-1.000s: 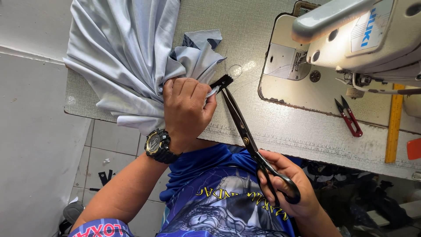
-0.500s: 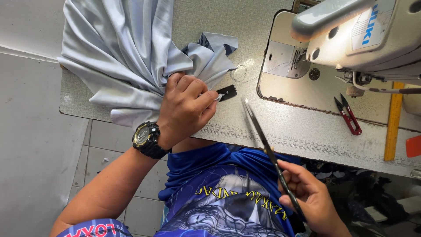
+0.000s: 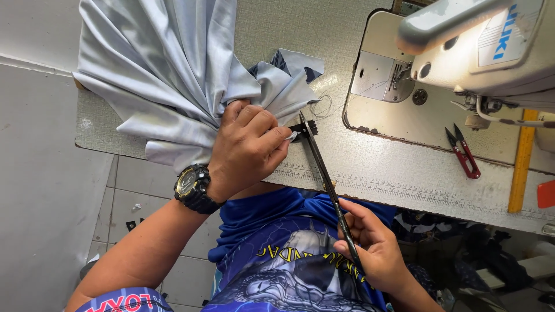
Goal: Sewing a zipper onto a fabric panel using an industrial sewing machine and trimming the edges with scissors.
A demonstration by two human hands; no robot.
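Observation:
My left hand [image 3: 248, 147], with a black watch on the wrist, is clenched around a gathered bunch of pale grey fabric [image 3: 162, 75] at the near edge of the sewing table [image 3: 404, 173]. A small black strip [image 3: 303, 128] sticks out from between its fingers. My right hand [image 3: 373, 248] holds long black scissors [image 3: 324, 173] by the handles, below the table edge. The blades point up and left, with the tips at the black strip.
A white sewing machine [image 3: 462, 52] stands at the back right of the table. Red thread snips [image 3: 462, 151] lie on its base plate, a yellow ruler [image 3: 523, 156] stands to the right, and an orange object [image 3: 546, 193] is at the right edge. Tiled floor lies below left.
The scissors swung left, so their tips came back to the black strip by my left hand. My left hand and the bunched fabric barely moved.

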